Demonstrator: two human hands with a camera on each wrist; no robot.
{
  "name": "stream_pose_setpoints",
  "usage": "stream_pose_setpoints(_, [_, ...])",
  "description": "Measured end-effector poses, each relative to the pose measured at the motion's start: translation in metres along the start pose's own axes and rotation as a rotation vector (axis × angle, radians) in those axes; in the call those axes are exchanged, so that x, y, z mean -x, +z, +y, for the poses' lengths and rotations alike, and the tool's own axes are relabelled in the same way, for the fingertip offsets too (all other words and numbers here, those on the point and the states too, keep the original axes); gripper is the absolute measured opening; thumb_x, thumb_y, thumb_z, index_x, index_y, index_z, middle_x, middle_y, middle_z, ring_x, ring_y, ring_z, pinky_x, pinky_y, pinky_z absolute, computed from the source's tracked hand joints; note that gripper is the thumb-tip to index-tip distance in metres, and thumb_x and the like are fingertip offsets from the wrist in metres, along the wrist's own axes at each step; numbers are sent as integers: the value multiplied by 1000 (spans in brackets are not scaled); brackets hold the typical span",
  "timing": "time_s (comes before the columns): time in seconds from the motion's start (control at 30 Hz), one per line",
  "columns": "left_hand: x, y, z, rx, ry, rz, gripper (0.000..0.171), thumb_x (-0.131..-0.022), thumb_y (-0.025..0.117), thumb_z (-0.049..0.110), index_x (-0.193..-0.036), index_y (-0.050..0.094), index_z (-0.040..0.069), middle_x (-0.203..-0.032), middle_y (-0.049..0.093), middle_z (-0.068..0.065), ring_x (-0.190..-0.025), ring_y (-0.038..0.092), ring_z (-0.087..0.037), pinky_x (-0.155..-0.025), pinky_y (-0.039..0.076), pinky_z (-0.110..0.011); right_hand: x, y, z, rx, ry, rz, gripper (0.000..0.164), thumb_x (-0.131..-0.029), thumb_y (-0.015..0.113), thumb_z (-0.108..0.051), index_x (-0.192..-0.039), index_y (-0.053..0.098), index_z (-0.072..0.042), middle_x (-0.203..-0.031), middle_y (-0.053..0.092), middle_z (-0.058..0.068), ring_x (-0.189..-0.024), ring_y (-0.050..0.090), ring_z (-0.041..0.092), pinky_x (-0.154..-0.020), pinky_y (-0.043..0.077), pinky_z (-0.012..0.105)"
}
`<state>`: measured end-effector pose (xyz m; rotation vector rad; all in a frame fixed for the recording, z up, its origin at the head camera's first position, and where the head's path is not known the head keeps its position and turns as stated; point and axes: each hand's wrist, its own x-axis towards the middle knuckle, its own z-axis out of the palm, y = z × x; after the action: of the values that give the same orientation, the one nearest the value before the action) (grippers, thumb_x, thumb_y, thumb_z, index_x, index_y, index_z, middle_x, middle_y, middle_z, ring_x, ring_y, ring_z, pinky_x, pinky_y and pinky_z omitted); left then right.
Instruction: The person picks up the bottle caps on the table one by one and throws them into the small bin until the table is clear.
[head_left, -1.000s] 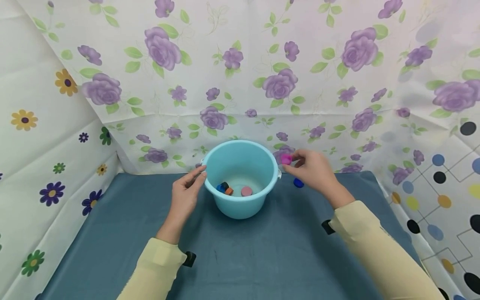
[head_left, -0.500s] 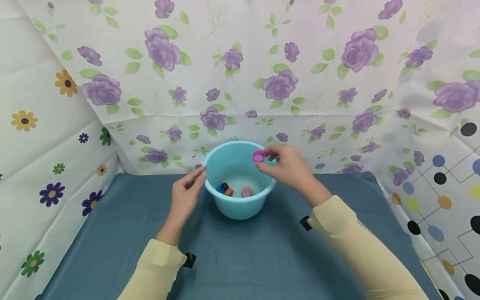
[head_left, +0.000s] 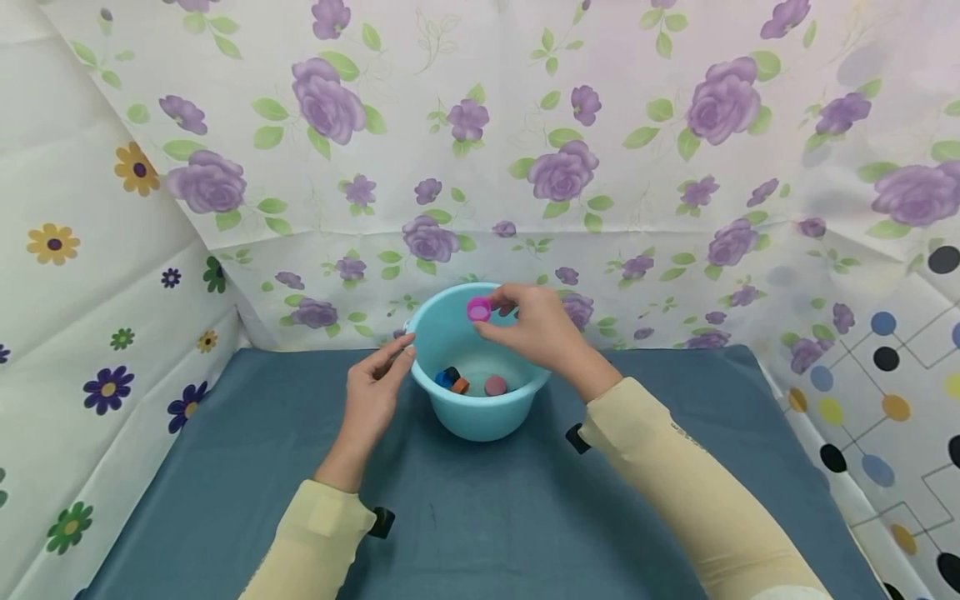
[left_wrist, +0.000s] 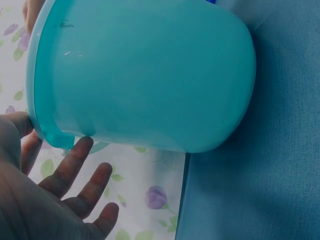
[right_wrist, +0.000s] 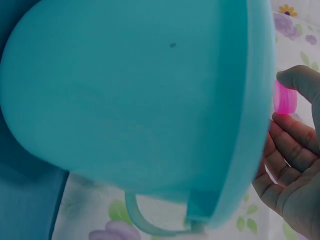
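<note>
A light-blue bucket (head_left: 480,417) stands upright at the table's back, with several small items inside: a pink disc (head_left: 496,385), an orange piece (head_left: 460,386), blue and black ones beside it. My left hand (head_left: 372,387) pinches its left rim between thumb and index finger; in the left wrist view the other fingers (left_wrist: 97,182) spread apart beside the wall. Above the bucket's opening, my right hand (head_left: 536,329) pinches a bright pink bottle cap (head_left: 479,309), hollow side toward the head camera. The right wrist view shows this cap (right_wrist: 285,97) between thumb and fingertip, just beyond the rim.
Dark blue cloth (head_left: 480,517) covers the table. A white flowered sheet (head_left: 495,183) hangs close behind the bucket, and patterned sheets stand at both sides. A bit of a blue object (left_wrist: 211,1) shows past the bucket in the left wrist view.
My right hand has carried the pink bottle cap leftward from beside the bucket to above its opening. The blue cap on the table is now hidden in the head view. My left hand stays put.
</note>
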<state>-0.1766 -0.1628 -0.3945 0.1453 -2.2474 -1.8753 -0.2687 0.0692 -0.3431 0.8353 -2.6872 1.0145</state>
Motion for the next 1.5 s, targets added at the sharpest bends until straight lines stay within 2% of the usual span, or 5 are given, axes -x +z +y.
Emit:
stream_pose_setpoints(0.53, [0, 1, 0, 0, 8, 0, 35, -92, 60, 31, -126, 62, 19, -128, 60, -6, -113, 59, -21, -100, 44, -43, -5, 20, 11, -49, 89, -68, 37, -80, 70, -47, -107, 66, -22, -100, 66, -10, -97, 60, 12, -81, 53, 30])
stream_pose_setpoints(0.97, [-1, 1, 2, 7, -1, 10, 35, -92, 61, 30, -124, 63, 19, -127, 61, -5, -111, 60, -19, -99, 44, -41, -3, 22, 21, -45, 78, -81, 39, -82, 69, -45, -112, 66, -21, -108, 66, -7, -102, 61, 14, -85, 52, 33])
stream_pose_setpoints(1.2, [0, 1, 2, -10, 8, 15, 34, -92, 60, 30, -124, 63, 19, -122, 64, -6, -102, 62, -12, -96, 46, -40, -3, 20, 22, -37, 73, -83, 39, -83, 67, -45, -113, 65, -20, -109, 66, -6, -103, 61, 16, -85, 52, 34])
stream_pose_setpoints(1.33, [-3, 1, -3, -7, 5, 14, 34, -92, 60, 31, -124, 63, 20, -122, 63, -6, -100, 62, -9, -96, 46, -41, -3, 20, 22, -37, 72, -83, 40, -83, 67, -45, -114, 65, -20, -109, 66, -6, -103, 61, 16, -85, 52, 34])
stream_pose_setpoints(1.5, [-10, 1, -20, 2, -5, 21, 34, -89, 62, 41, -121, 65, 30, -123, 63, 0, -103, 61, -10, -97, 45, -39, -1, 18, 24, -36, 87, -87, 40, -83, 67, -45, -115, 65, -20, -111, 66, -4, -104, 61, 16, -86, 52, 35])
